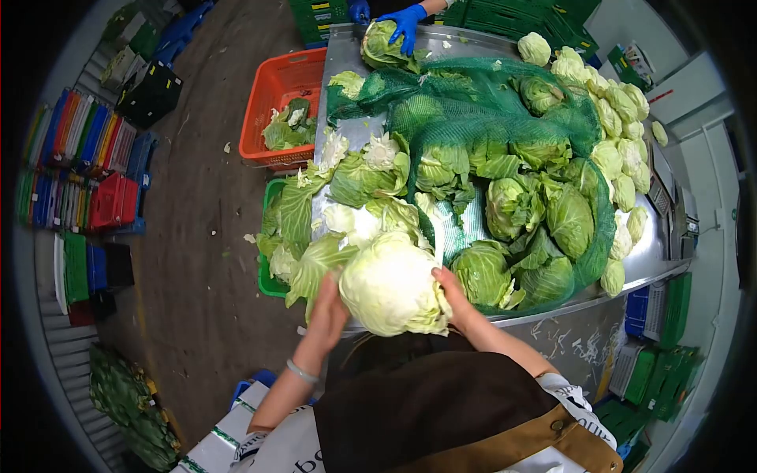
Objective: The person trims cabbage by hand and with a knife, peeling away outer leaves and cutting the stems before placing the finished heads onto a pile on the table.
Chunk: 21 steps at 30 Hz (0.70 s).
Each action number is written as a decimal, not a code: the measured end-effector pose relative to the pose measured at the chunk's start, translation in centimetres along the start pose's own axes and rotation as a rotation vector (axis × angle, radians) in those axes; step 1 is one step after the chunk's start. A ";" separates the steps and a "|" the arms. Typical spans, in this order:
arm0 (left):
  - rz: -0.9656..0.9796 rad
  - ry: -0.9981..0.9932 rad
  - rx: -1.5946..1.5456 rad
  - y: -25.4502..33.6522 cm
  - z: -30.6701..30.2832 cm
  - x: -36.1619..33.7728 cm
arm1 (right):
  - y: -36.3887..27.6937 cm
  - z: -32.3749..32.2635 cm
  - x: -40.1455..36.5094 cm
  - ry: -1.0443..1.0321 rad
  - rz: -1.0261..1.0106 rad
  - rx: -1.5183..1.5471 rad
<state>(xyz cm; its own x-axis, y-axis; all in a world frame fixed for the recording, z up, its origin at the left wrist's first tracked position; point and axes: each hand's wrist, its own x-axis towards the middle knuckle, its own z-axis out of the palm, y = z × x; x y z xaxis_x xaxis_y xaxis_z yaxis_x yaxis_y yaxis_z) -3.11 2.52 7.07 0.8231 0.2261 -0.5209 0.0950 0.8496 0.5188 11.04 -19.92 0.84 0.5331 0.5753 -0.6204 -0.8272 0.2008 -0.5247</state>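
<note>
A pale, trimmed cabbage [390, 284] is held up in front of my apron, at the near edge of the metal table. My right hand [452, 296] grips its right side, thumb on the surface. My left hand [328, 306] is against its left side, slightly blurred, its fingertips partly hidden. Loose green outer leaves [322, 264] lie just beyond my left hand. To the right, a green net sack [603, 236] lies open with several untrimmed leafy cabbages [569, 219] in it. Cut stumps with leaves [382, 154] lie farther up the table.
An orange crate [251, 126] and a green crate [272, 290] with leaves stand left of the metal table [341, 47]. Pale trimmed cabbages [627, 150] are piled along its right side. Across the table, a co-worker's blue-gloved hand [405, 25] rests on a cabbage [382, 49].
</note>
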 end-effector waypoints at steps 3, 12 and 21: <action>0.159 0.245 0.223 -3.0 1.2 -0.8 | 1.1 3.4 -1.2 0.139 -0.134 -0.197; -0.125 -0.042 0.764 3.0 -5.4 5.4 | -3.2 3.1 -1.2 -0.146 -0.760 -1.410; -0.183 -0.180 1.142 1.9 -6.1 7.1 | -1.0 2.2 -1.8 -0.289 -0.815 -1.835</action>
<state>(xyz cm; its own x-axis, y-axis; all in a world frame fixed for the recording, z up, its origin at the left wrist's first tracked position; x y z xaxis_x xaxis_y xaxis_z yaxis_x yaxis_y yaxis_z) -0.51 8.69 0.23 0.8035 -0.0037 -0.5953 0.5931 -0.0802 0.8011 10.50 -19.44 3.76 0.4221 0.9065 0.0137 0.7619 -0.3465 -0.5472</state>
